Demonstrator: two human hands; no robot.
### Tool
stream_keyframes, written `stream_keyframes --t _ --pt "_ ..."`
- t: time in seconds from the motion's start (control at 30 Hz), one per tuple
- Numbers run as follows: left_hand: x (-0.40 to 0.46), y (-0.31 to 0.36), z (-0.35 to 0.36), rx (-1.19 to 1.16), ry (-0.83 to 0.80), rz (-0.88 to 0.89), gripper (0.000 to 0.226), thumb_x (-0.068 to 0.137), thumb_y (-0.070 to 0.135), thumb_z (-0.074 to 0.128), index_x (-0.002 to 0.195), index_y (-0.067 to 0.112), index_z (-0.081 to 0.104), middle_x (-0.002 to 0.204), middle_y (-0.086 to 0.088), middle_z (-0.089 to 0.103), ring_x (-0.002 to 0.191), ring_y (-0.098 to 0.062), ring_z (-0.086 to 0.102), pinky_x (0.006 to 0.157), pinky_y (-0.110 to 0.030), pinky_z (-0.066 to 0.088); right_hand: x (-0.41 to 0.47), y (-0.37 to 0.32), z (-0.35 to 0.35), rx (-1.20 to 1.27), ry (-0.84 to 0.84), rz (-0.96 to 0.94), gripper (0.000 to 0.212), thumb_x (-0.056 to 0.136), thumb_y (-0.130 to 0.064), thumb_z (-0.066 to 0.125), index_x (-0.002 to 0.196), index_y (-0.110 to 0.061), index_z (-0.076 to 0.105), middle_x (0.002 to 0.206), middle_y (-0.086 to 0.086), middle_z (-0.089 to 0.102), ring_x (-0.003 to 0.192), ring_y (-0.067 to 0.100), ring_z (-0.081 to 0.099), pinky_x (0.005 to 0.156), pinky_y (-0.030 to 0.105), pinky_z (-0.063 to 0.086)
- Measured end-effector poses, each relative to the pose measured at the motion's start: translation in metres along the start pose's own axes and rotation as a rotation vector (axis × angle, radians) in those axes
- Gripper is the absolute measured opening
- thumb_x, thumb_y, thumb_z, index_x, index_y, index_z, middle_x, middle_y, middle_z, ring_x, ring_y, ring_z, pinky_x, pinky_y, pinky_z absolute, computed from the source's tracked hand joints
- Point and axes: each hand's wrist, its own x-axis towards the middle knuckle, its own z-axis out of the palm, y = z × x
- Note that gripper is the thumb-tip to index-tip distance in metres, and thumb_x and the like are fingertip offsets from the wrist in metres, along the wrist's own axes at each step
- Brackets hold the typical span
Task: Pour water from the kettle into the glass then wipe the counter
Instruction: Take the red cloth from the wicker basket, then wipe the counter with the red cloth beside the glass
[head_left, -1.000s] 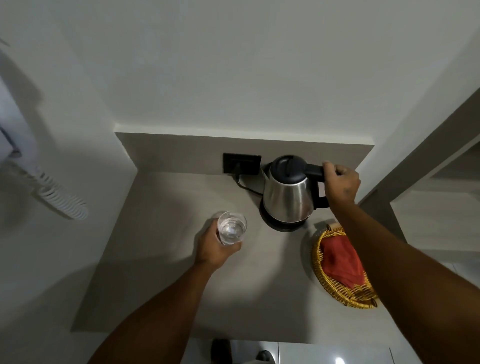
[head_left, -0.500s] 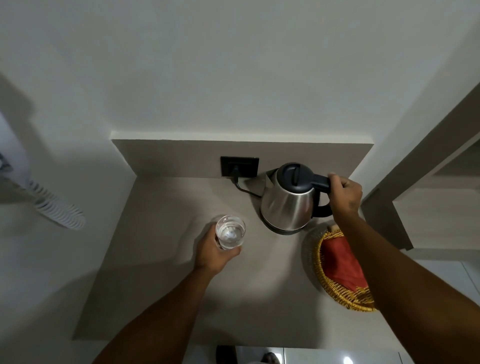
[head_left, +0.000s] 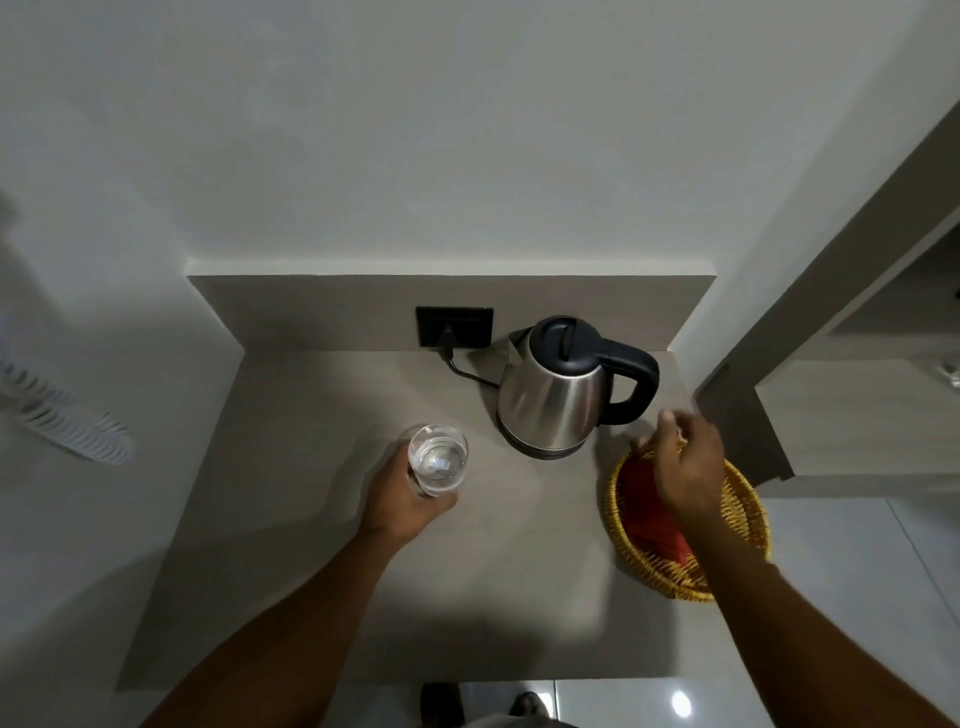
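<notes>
A steel kettle (head_left: 553, 402) with a black lid and handle stands upright on its base at the back of the beige counter (head_left: 291, 519). A clear glass (head_left: 438, 459) with water in it stands left of the kettle, and my left hand (head_left: 402, 499) is wrapped around it. My right hand (head_left: 688, 470), blurred, hovers over a yellow woven basket (head_left: 743, 514) holding a red cloth (head_left: 641, 499); its fingers are loosely curled and it holds nothing that I can see. The hand covers part of the cloth.
A black wall socket (head_left: 454, 326) with the kettle's cord plugged in sits on the backsplash. Walls close the counter at left and back. A cabinet edge (head_left: 748, 415) stands at the right. A white coiled cord (head_left: 62, 426) hangs on the left wall.
My right hand has let go of the kettle handle and moved down and toward me over the basket. The kettle now stands on its base. My left hand still holds the glass.
</notes>
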Motion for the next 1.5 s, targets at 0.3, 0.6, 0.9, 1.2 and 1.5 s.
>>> stream_keyframes --t 0.3,0.6,0.9,1.2,1.5 --pt "0.003 -0.018 -0.021 0.758 -0.158 0.178 0.112 0.076 0.078 0.056 0.154 0.001 0.033 0.162 -0.018 0.036 0.152 -0.035 0.029 0.126 -0.048 0.02 -0.047 0.058 0.005 -0.598 -0.267 0.026 0.075 0.092 -0.062 0.051 0.153 -0.024 0.03 0.161 0.02 0.019 0.141 0.048 0.023 0.112 0.062 0.025" --pt "0.0 -0.031 -0.017 0.864 -0.146 0.21 0.113 0.079 0.084 0.031 0.159 0.004 0.024 0.168 -0.016 0.024 0.157 -0.033 0.017 0.128 -0.047 0.013 -0.049 0.031 0.005 -0.254 -0.06 0.014 0.061 0.094 -0.03 0.065 0.148 -0.027 0.037 0.151 0.02 0.029 0.136 0.044 0.027 0.111 0.062 0.028" --pt "0.003 -0.043 -0.015 0.895 -0.132 0.225 0.115 0.081 0.09 0.022 0.16 0.006 0.019 0.169 -0.012 0.021 0.159 -0.026 0.011 0.129 -0.045 0.009 -0.129 -0.028 0.082 -0.396 -0.353 -0.393 0.062 0.093 -0.048 0.059 0.148 -0.027 0.039 0.15 0.019 0.033 0.128 0.04 0.035 0.104 0.055 0.035" --pt "0.013 -0.03 -0.02 0.526 -0.141 0.116 0.121 0.059 0.075 0.073 0.157 0.022 0.026 0.163 0.0 0.036 0.153 -0.018 0.028 0.127 -0.044 0.021 -0.131 -0.017 0.111 -0.624 -0.421 -0.394 0.068 0.099 -0.063 0.023 0.146 -0.019 0.043 0.161 0.017 0.025 0.143 0.041 0.024 0.115 0.059 0.021" --pt "0.018 0.0 -0.017 0.017 -0.038 0.136 0.091 0.048 0.02 0.102 0.13 0.019 0.064 0.115 0.011 0.069 0.103 0.008 0.061 0.082 0.003 0.042 -0.143 -0.012 0.12 -0.599 -0.507 -0.424 0.062 0.1 -0.06 0.022 0.154 -0.029 0.027 0.164 0.014 0.018 0.147 0.041 0.015 0.12 0.058 0.013"
